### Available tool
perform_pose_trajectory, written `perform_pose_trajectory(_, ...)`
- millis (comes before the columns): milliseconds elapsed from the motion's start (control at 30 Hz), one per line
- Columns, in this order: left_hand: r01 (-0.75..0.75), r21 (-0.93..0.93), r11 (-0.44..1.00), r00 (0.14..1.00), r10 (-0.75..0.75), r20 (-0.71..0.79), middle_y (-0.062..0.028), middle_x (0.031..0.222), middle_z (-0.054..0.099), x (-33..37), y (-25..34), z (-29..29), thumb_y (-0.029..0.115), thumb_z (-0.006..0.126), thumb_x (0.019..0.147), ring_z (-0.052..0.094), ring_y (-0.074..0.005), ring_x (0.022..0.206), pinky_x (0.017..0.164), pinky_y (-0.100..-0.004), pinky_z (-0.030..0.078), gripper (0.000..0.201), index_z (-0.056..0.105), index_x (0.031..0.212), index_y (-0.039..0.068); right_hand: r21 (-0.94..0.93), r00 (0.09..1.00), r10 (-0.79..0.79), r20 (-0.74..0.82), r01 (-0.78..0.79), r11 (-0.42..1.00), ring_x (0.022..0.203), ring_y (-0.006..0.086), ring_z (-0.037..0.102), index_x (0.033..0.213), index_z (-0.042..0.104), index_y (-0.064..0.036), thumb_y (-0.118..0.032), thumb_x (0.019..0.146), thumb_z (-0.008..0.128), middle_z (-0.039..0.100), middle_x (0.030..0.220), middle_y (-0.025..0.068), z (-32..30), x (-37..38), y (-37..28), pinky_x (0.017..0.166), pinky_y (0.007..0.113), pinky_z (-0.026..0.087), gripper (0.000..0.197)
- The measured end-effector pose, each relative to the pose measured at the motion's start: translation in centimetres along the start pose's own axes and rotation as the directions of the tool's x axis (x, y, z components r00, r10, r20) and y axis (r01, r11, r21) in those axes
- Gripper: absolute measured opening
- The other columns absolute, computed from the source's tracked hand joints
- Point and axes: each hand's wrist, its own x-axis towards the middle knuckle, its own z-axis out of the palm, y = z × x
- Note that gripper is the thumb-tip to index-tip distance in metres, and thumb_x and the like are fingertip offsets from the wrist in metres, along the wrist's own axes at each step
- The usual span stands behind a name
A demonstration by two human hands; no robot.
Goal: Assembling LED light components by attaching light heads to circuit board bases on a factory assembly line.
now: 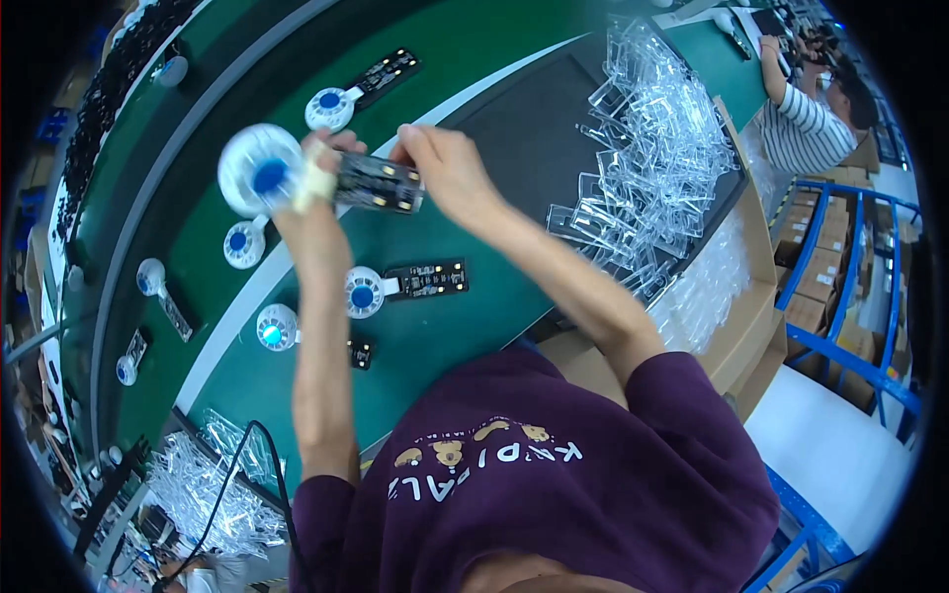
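My left hand (314, 183) is closed around the neck of a fan-like unit, blurred by motion. Its white round head (259, 170) has a blue centre, and its black circuit board (379, 184) points right, looking shiny. At the board's far right end is my right hand (445, 170), fingers bent together; what they pinch is hidden. Just below my hands a similar unit (364, 294) lies flat with its board to the right. Beside my left forearm another unit (277, 328) has a lit cyan centre. One more unit (329, 109) lies beyond my hands.
Clear plastic covers (657, 148) are heaped on a dark tray (514, 124) to the right. Beyond stands a cardboard box (756, 247) with clear plastic. More units (150, 277) lie on the green belt at left. Clear pieces (213, 499) fill the lower left. A co-worker (811, 128) is at upper right.
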Motion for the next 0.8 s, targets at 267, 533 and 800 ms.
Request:
perform_pose_trajectory(267,0.062,0.582,0.811,0.887,0.223,-0.405,-0.0111,0.097,0.064,17.1,-0.9,-19.6,0.030,0.067,0.079,0.060,-0.0194,0.091,0.078,-0.0297,0.046,0.041,0.060,0.108,0.001,-0.974,0.971,-0.171,0.168,0.137,-0.180,0.093,0.0277,0.052,0.095,0.054,-0.0037,-0.027,0.067,0.071,0.054,0.097,0.0117,-19.2,1.7,4.9,0.076,0.039,0.041,0.040)
perform_pose_trajectory(533,0.300,0.953,-0.035,0.953,-0.041,-0.301,-0.0235,0.101,0.060,5.6,-3.4,-26.0,0.052,0.059,0.075,0.058,-0.0351,0.097,0.084,-0.0400,0.046,0.068,0.051,0.120,0.002,-0.987,0.982,-0.161,0.098,0.076,-0.140,0.089,0.0291,0.054,0.099,0.053,-0.0045,-0.019,0.075,0.062,0.056,0.091,0.0120,-22.0,3.4,8.6,0.076,0.041,0.042,0.029)
perform_pose_trajectory(800,0.292,0.545,0.786,0.865,0.027,-0.502,-0.0134,0.105,0.057,0.7,-2.8,-23.9,0.036,0.079,0.066,0.058,-0.0200,0.090,0.077,-0.0298,0.048,0.076,0.044,0.122,-0.001,-0.493,0.999,0.024,-0.040,-0.040,0.869,0.073,0.0156,0.055,0.113,0.049,-0.0020,-0.024,0.088,0.050,0.056,0.081,0.0072,-14.0,1.8,2.5,0.065,0.030,0.044,0.034)
